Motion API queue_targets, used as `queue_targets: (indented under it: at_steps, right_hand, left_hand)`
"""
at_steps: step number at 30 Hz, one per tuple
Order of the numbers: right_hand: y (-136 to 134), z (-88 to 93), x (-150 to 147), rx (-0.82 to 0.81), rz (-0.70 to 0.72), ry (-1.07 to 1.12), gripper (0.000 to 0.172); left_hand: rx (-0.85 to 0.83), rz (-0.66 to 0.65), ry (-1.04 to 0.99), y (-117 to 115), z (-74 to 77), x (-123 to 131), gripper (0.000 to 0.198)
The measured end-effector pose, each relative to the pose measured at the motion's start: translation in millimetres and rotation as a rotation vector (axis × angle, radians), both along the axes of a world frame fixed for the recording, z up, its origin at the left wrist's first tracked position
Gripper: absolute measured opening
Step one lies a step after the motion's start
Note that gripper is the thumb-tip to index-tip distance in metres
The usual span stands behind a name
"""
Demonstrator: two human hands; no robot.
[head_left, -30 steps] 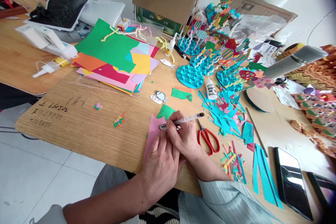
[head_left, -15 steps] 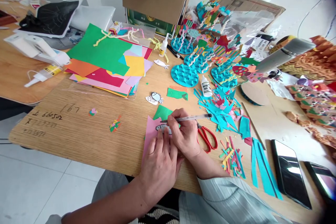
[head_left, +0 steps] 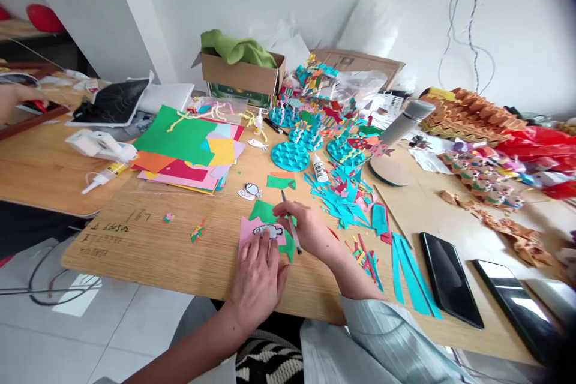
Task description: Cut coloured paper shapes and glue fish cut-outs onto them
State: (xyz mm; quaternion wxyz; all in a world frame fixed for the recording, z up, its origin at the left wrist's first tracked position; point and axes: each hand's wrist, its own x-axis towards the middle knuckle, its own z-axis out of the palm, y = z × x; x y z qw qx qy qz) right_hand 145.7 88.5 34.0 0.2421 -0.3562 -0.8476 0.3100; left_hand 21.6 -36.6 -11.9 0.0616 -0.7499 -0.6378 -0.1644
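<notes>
My left hand [head_left: 257,270] lies flat, its fingertips pressing a fish-shaped paper cutout [head_left: 274,231] onto a pink sheet of paper [head_left: 246,229]. Between the closed fingers of my right hand [head_left: 306,229] is a slim pen [head_left: 294,234], slanting beside the cutout. Green paper [head_left: 261,211] shows just behind and right of the pink sheet. Beyond my hands lie more fish cutouts [head_left: 250,191] and a green paper strip [head_left: 281,182] bearing a drawn outline. Only a sliver of red scissors [head_left: 333,233] shows by my right wrist.
Stacked coloured paper [head_left: 175,138] lies left. Turquoise bases [head_left: 290,156] with paper fish stand behind, near a glue bottle [head_left: 320,169]. Blue scraps [head_left: 342,201] and phones [head_left: 451,279] occupy the right. Another person's hand [head_left: 20,99] is at far left.
My right hand has drawn slightly back from the fish cutout, and the pen has swung from lying crosswise to pointing away from me. My left hand still presses down. The view has tilted up.
</notes>
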Motion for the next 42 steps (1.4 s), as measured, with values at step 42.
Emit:
queue_targets:
  at_steps: [42]
  right_hand:
    - [-36.4,-38.7,6.0,0.382,-0.068,-0.097,0.016]
  left_hand:
    - [0.055,-0.075,-0.514,-10.9,-8.1,-41.2,0.047]
